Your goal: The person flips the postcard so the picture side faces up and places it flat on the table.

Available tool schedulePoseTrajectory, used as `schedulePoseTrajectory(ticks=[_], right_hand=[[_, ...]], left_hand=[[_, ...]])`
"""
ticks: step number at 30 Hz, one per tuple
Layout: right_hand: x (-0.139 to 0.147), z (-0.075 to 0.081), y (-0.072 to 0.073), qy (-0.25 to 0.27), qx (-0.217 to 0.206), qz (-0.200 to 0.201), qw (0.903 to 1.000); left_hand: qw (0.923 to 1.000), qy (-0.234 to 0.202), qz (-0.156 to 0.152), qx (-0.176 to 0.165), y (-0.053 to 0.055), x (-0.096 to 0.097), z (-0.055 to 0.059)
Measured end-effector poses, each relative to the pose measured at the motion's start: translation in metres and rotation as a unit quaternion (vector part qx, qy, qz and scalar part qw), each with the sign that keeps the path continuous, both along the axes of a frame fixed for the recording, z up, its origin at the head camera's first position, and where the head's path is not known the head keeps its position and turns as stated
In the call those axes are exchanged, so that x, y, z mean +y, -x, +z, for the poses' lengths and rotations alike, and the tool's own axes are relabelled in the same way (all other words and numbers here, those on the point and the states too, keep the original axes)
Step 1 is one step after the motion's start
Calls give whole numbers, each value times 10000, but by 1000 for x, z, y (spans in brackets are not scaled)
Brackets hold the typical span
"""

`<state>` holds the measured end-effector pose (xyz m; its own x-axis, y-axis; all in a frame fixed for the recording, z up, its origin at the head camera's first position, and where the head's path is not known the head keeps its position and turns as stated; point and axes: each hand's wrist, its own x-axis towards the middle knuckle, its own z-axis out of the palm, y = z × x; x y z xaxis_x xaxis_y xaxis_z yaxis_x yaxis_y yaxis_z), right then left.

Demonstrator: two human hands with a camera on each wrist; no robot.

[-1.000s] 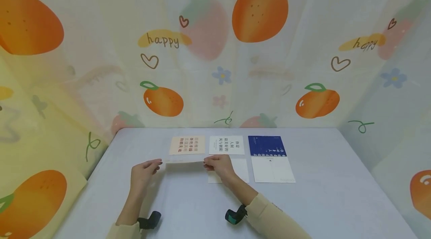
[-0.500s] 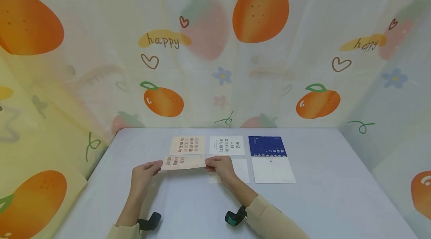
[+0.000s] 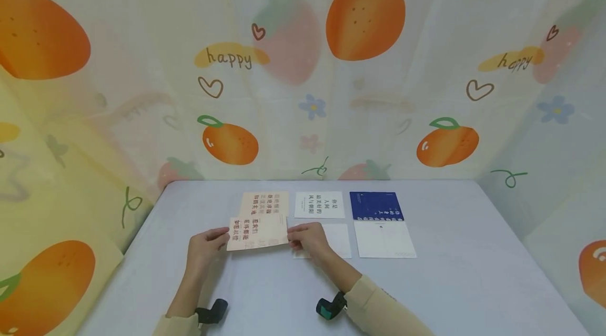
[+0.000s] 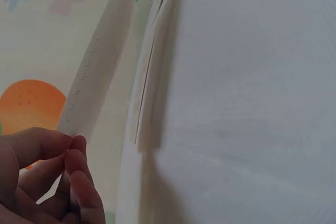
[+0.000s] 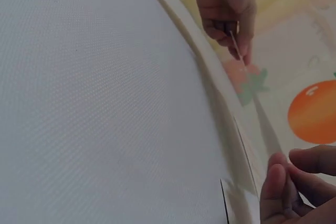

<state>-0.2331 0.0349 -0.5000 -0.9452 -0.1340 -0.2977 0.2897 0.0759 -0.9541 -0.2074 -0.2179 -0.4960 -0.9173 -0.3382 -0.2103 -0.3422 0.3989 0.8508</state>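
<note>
My left hand [image 3: 204, 244] and right hand [image 3: 306, 236] pinch the card's [image 3: 258, 232] short ends, its length spanning mid-frame between them.

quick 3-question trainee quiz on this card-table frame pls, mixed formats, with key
1. True or false: the peach card lies flat on the table, untouched.
2. Which hands hold that card? A) left hand only B) right hand only C) both, one at each side edge
3. Fill in: the far-row card on the person's right, the blue card, has a ___ card just nearer than it.

Key: 1 false, both hands hold it, printed face towards the head camera; 2 C; 3 white card.
</note>
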Motion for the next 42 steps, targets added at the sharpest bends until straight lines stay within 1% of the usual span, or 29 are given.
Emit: schedulePoseTrajectory(ticks=[3, 7, 9, 12, 15, 18, 23, 28, 30, 33, 37, 39, 42], right_hand=[[1, 0, -1, -214, -38, 242, 9995], [3, -1, -2, -442, -130, 568, 9973], [3, -1, -1, -438, -190, 714, 9963], [3, -1, 0, -429, -236, 876, 9950], [1, -3, 1, -532, -271, 946, 9937], [1, -4, 1, -651, -279, 987, 9926], [6, 0, -2, -773, -182, 1119, 9905], [22, 3, -5, -950, 45, 1282, 9872], [31, 4, -5, -963, 161, 1305, 9866], [45, 6, -5, -1050, 322, 1274, 9857], [62, 11, -5, -1207, 428, 1080, 9859], [70, 13, -4, -1283, 417, 911, 9867], [81, 15, -3, -1436, 409, 668, 9865]], left_hand=[[9995, 192, -223, -104, 0, -1, -3], [9975, 487, -500, -141, 3, 0, -6], [9968, 556, -543, -187, 5, 1, -6], [9965, 543, -532, -332, 6, 3, -4], [9955, 544, -605, -492, 6, 2, -5], [9945, 557, -681, -566, 6, 1, -6], [9936, 588, -783, -562, 4, -1, -7], [9929, 661, -863, -491, 2, 0, -7], [9931, 691, -845, -425, 2, 2, -6], [9928, 724, -926, -225, 1, 8, -3], [9900, 722, -1212, 18, 3, 22, -1], [9885, 644, -1368, 77, 4, 32, 0], [9852, 650, -1577, 168, 5, 49, 1]])
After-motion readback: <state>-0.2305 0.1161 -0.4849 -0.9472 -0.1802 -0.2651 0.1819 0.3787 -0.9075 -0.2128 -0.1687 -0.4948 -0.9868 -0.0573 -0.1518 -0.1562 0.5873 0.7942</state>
